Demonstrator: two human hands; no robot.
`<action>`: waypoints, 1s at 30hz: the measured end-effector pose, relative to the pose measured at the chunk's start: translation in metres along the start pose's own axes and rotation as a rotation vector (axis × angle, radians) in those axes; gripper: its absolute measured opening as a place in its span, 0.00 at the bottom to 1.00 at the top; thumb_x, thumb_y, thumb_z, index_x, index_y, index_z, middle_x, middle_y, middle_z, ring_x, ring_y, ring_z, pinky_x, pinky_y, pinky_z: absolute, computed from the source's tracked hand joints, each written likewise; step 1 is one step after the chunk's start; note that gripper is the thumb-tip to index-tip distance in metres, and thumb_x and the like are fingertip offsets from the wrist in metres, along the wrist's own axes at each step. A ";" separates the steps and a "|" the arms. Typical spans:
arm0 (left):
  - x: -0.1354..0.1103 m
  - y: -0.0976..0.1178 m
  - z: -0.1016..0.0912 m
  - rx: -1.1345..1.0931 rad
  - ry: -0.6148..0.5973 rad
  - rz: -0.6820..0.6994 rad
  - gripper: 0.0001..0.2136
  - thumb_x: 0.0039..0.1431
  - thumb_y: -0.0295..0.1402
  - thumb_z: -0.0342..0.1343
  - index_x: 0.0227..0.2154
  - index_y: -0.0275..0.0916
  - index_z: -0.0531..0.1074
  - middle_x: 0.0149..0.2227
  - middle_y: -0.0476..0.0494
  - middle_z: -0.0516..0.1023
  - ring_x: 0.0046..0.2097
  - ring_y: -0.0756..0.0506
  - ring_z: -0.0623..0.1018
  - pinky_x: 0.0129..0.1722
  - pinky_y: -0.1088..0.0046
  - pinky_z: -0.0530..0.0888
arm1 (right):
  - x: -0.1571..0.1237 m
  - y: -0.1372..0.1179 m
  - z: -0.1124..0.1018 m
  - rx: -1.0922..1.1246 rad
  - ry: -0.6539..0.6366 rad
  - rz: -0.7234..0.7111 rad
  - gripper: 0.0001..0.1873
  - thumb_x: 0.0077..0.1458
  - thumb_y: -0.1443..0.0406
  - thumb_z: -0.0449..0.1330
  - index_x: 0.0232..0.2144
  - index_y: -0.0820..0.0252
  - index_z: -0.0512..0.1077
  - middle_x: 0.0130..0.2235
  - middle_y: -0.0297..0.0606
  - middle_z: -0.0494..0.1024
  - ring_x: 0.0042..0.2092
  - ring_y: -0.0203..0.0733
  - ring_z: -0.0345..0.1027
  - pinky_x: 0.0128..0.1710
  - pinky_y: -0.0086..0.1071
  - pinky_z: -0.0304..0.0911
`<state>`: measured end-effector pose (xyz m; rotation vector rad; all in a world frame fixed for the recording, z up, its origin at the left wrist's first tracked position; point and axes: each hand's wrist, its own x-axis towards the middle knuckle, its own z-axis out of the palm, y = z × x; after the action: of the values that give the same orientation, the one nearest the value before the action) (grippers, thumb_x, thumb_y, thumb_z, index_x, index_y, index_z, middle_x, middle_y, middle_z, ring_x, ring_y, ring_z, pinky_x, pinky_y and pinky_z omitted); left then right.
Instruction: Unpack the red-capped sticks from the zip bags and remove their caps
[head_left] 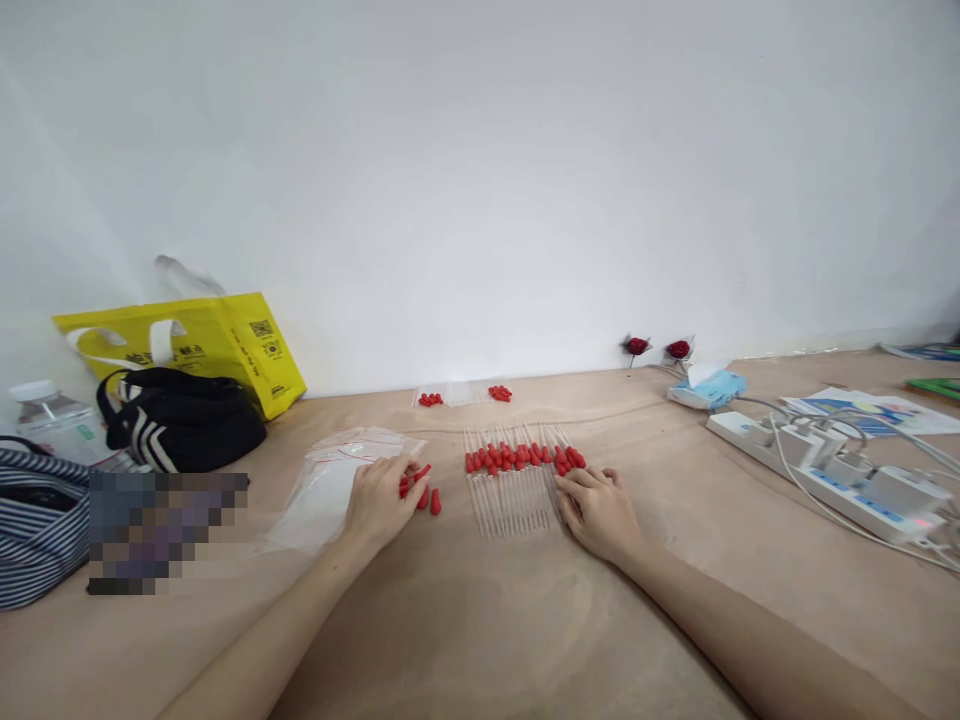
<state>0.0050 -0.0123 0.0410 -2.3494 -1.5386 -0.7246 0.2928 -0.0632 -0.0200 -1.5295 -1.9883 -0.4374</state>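
My left hand (381, 498) is curled over several small red rubber bulbs (403, 487), with one poking out between thumb and fingers. Two more loose bulbs (435, 501) lie just to its right on the table. In the centre, a row of thin clear tubes (511, 508) lies side by side, with red bulbs (508, 457) across their middle. At the row's right end rests my right hand (596, 505), palm down with its fingers loosely stretched, touching or nearly touching the last tubes and bulbs; nothing shows in its grip.
Clear zip bags (330, 475) lie left of my left hand. Near the wall sits a small bag (461, 392) with red bulbs. On the left are a yellow bag (262, 350), a black pouch (195, 415) and a bottle (56, 425); rightward, a tissue pack (709, 388) and power strip (840, 490).
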 end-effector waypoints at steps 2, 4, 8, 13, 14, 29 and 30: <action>0.002 0.004 0.004 0.043 -0.032 0.071 0.04 0.51 0.33 0.50 0.27 0.40 0.68 0.29 0.47 0.76 0.34 0.44 0.73 0.35 0.66 0.62 | 0.000 0.000 0.000 0.006 -0.011 -0.006 0.11 0.55 0.66 0.48 0.36 0.54 0.70 0.31 0.35 0.73 0.38 0.39 0.64 0.40 0.36 0.47; 0.002 0.007 0.009 0.076 -0.032 0.135 0.05 0.52 0.33 0.50 0.26 0.40 0.69 0.28 0.47 0.76 0.34 0.43 0.73 0.35 0.66 0.61 | 0.001 0.000 0.001 0.012 -0.025 -0.015 0.11 0.55 0.65 0.48 0.37 0.55 0.70 0.31 0.36 0.73 0.37 0.39 0.64 0.39 0.35 0.48; -0.002 0.006 0.014 0.087 0.005 0.206 0.07 0.53 0.34 0.49 0.24 0.40 0.70 0.27 0.46 0.76 0.33 0.43 0.72 0.35 0.65 0.61 | 0.001 0.000 0.002 0.006 -0.052 -0.017 0.11 0.56 0.63 0.48 0.37 0.55 0.70 0.33 0.37 0.72 0.38 0.39 0.63 0.38 0.35 0.49; -0.012 0.006 0.013 0.019 0.097 0.195 0.09 0.54 0.36 0.50 0.24 0.40 0.71 0.28 0.46 0.74 0.33 0.44 0.71 0.34 0.67 0.61 | -0.001 0.001 0.002 0.039 -0.083 0.004 0.12 0.56 0.63 0.48 0.37 0.55 0.70 0.33 0.36 0.72 0.37 0.39 0.63 0.38 0.36 0.48; -0.015 0.008 0.012 0.006 0.136 0.196 0.08 0.54 0.36 0.50 0.24 0.40 0.71 0.28 0.46 0.74 0.33 0.44 0.70 0.34 0.68 0.61 | 0.000 0.002 0.002 0.050 -0.080 0.018 0.12 0.56 0.63 0.48 0.37 0.55 0.70 0.33 0.36 0.72 0.37 0.39 0.63 0.38 0.35 0.48; -0.040 0.026 0.015 -0.192 0.168 0.326 0.06 0.53 0.30 0.50 0.23 0.38 0.69 0.25 0.47 0.68 0.31 0.48 0.66 0.34 0.69 0.62 | 0.063 0.012 0.016 -0.225 -0.215 0.403 0.20 0.51 0.55 0.49 0.28 0.63 0.74 0.36 0.48 0.70 0.42 0.49 0.59 0.39 0.40 0.44; -0.039 0.026 0.015 -0.194 0.161 0.331 0.06 0.53 0.30 0.50 0.23 0.38 0.69 0.25 0.47 0.68 0.31 0.48 0.66 0.34 0.69 0.62 | 0.063 0.011 0.017 -0.234 -0.227 0.407 0.20 0.52 0.56 0.49 0.28 0.64 0.74 0.37 0.49 0.70 0.42 0.49 0.58 0.39 0.40 0.44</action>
<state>0.0203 -0.0476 0.0094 -2.5229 -1.0202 -0.9853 0.2881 -0.0017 0.0054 -2.1571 -1.7640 -0.3462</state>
